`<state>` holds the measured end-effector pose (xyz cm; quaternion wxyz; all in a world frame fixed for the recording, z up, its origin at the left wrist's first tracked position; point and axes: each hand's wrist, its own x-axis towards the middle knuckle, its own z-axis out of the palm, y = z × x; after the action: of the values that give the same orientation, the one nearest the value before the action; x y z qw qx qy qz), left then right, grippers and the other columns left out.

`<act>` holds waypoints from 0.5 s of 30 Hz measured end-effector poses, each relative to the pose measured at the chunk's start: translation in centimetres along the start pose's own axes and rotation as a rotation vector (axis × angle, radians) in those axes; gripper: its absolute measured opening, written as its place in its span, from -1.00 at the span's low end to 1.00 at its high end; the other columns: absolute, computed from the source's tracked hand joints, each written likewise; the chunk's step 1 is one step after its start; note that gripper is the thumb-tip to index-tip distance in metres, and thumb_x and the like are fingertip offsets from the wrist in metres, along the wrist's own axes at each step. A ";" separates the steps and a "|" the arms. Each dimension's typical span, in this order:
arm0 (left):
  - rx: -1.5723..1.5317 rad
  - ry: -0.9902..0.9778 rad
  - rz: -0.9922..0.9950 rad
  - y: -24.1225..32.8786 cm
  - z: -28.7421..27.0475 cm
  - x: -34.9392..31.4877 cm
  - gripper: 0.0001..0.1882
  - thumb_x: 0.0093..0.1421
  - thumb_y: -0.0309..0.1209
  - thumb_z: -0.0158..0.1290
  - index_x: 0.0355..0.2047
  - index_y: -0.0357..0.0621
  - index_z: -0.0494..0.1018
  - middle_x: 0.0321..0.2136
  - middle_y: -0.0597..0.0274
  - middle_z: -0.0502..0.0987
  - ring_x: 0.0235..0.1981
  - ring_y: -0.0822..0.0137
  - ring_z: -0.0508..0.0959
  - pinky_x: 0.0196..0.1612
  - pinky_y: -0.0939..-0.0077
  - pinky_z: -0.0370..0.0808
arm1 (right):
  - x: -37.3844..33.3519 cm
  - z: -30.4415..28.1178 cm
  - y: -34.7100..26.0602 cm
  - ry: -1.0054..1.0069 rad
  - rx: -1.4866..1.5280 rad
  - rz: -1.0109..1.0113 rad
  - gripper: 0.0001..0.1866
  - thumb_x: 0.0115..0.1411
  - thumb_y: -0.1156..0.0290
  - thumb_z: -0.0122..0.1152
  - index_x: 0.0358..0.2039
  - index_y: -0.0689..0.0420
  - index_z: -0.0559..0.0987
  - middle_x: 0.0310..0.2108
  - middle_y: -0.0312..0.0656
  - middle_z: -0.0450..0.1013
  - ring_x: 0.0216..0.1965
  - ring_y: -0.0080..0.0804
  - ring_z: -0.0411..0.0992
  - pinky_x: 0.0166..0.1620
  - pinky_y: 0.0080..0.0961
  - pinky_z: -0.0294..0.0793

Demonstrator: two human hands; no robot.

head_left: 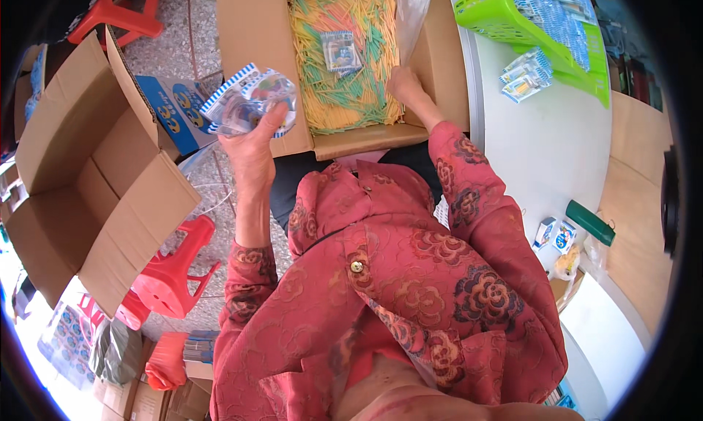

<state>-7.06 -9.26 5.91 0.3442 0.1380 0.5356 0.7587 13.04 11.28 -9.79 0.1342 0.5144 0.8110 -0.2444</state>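
One broad white tabletop (578,146) runs along the right from where I stand, and a big cardboard box (121,153) gapes at the left. By the person's lap, an open carton (253,51) is full of thin yellow, green and pinkish sticks (315,87). A bright green basket (487,16) brims with blue-and-white packets (553,21). The left hand (253,139) grips crinkly clear wrappers (236,102) with blue-striped ends, above the carton's left flap. The right hand (405,86) curls at the sticks' right edge; I can't tell if it's gripping any. One small packet (340,49) lies on them.
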 end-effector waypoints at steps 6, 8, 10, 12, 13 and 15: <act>0.013 -0.092 -0.062 -0.6 0.2 -0.3 -0.65 -0.12 -0.64 0.17 -0.27 -0.28 0.40 -0.33 0.21 0.49 -0.31 0.41 0.49 -0.22 0.53 0.43 | -0.1 0.5 -0.1 0.165 0.027 0.095 -0.81 -0.01 0.57 -0.04 -0.36 0.38 0.43 -0.37 0.23 0.41 -0.28 0.13 0.41 -0.24 -0.15 0.42; 0.026 -0.092 -0.073 -0.6 0.1 -0.4 -0.65 -0.12 -0.64 0.17 -0.26 -0.28 0.39 -0.33 0.22 0.49 -0.31 0.41 0.49 -0.23 0.53 0.43 | 0.4 0.6 -0.2 0.214 0.021 0.079 -0.82 -0.01 0.59 -0.05 -0.35 0.38 0.41 -0.35 0.24 0.41 -0.27 0.13 0.40 -0.24 -0.14 0.42; 0.038 -0.090 -0.082 -0.7 0.0 -0.4 -0.65 -0.12 -0.64 0.17 -0.26 -0.28 0.39 -0.32 0.22 0.49 -0.31 0.41 0.49 -0.23 0.53 0.43 | 0.9 0.5 -0.6 0.287 0.090 -0.006 -0.81 0.04 0.51 -0.14 -0.34 0.33 0.35 -0.35 0.31 0.37 -0.26 0.23 0.35 -0.19 -0.02 0.33; 0.035 -0.085 -0.120 -0.9 0.0 -0.5 -0.64 -0.12 -0.64 0.17 -0.26 -0.28 0.39 -0.33 0.22 0.49 -0.32 0.41 0.49 -0.24 0.53 0.43 | 1.4 0.4 -1.0 0.320 0.092 -0.022 -0.83 0.03 0.52 -0.14 -0.36 0.33 0.35 -0.36 0.30 0.37 -0.27 0.24 0.35 -0.20 -0.01 0.33; 0.046 -0.086 -0.124 -0.9 -0.1 -0.5 -0.64 -0.13 -0.65 0.17 -0.26 -0.28 0.38 -0.34 0.23 0.48 -0.33 0.41 0.49 -0.25 0.53 0.44 | 1.7 0.4 -1.2 0.355 0.097 -0.038 -0.84 0.02 0.53 -0.14 -0.38 0.32 0.34 -0.37 0.30 0.37 -0.28 0.25 0.35 -0.21 -0.01 0.33; 0.046 -0.091 -0.124 -1.3 -0.3 -0.5 -0.63 -0.13 -0.66 0.17 -0.26 -0.28 0.38 -0.35 0.24 0.48 -0.34 0.42 0.49 -0.25 0.54 0.44 | 2.6 0.0 -1.6 0.357 0.104 -0.044 -0.83 0.03 0.52 -0.13 -0.36 0.31 0.35 -0.37 0.28 0.37 -0.28 0.23 0.35 -0.23 -0.03 0.34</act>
<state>-6.40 -9.56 4.65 0.4113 0.1466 0.5444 0.7163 10.49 12.71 -10.62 -0.0441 0.5379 0.8193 -0.1935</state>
